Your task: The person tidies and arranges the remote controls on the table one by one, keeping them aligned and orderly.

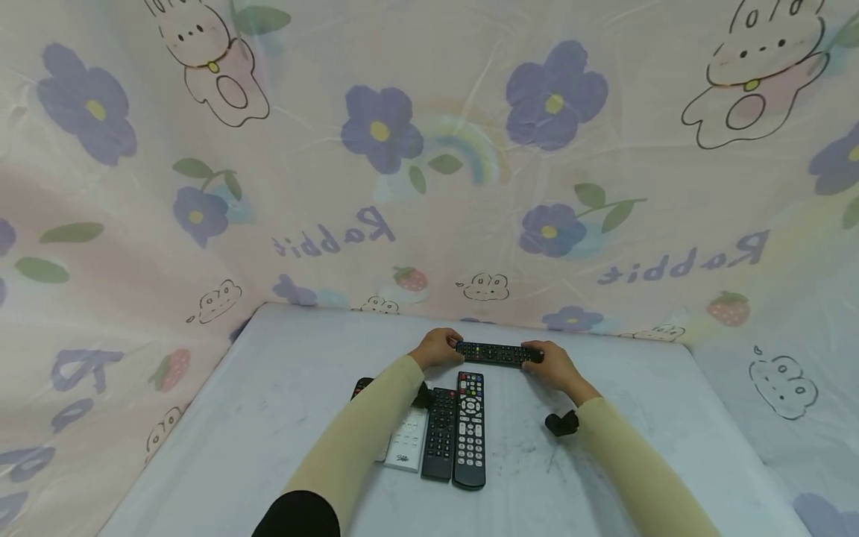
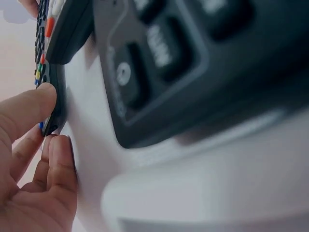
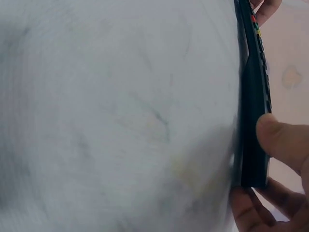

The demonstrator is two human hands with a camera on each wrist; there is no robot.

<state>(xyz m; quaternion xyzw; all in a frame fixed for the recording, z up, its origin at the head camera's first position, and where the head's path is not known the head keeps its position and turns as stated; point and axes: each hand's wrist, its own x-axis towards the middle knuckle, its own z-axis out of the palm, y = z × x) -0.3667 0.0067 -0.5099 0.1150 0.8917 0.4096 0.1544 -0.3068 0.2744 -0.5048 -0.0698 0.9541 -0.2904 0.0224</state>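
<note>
A black remote control [image 1: 498, 353] with small coloured buttons lies crosswise near the back of the white table, held at both ends. My left hand [image 1: 438, 348] pinches its left end between thumb and fingers. At the other end my right hand [image 1: 552, 365] grips it, the thumb [image 3: 282, 140] on the near long side and fingertips at the end. Closer to me, a black remote with white and grey keys [image 1: 470, 432] lies lengthwise beside a plain black remote [image 1: 439, 436] and a white remote [image 1: 406, 441]. My left forearm partly covers the white one.
Another dark remote [image 1: 362, 385] shows its top end past my left sleeve. The white table [image 1: 537, 485] meets a patterned curtain [image 1: 456, 186] at its back edge. A black strap piece [image 1: 562, 424] hangs by my right wrist.
</note>
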